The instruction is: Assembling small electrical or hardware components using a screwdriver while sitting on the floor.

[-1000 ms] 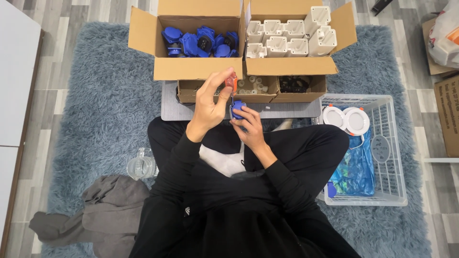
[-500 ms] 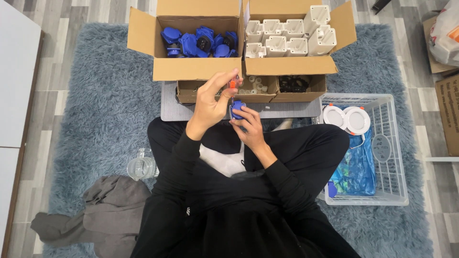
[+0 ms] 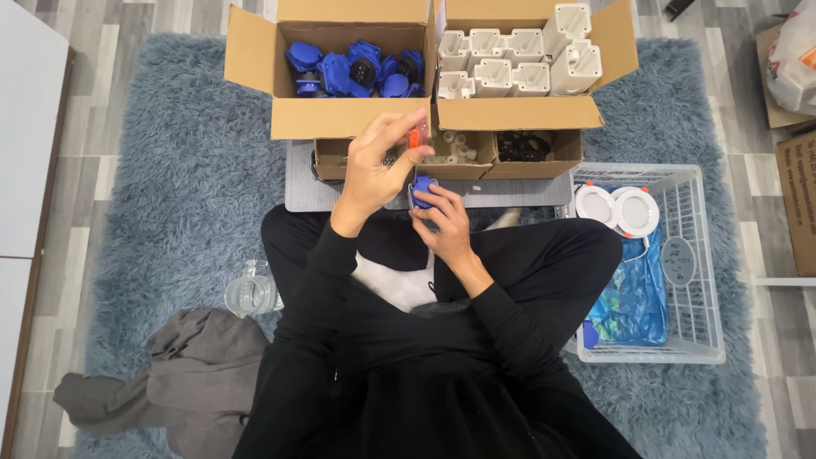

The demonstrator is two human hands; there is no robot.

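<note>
While the left hand (image 3: 374, 170) grips an orange-handled tool (image 3: 414, 138), the right hand (image 3: 442, 217) just below it pinches a half-hidden blue part (image 3: 420, 189).

a home room used for piecework: grey wood-look floor (image 3: 102, 183), a shaggy blue-grey rug (image 3: 178, 212), a person sitting cross-legged on it, cardboard boxes (image 3: 340, 119) of blue and white plastic parts, a white wire basket (image 3: 693, 255), a grey garment (image 3: 170, 382) dropped nearby.
</note>
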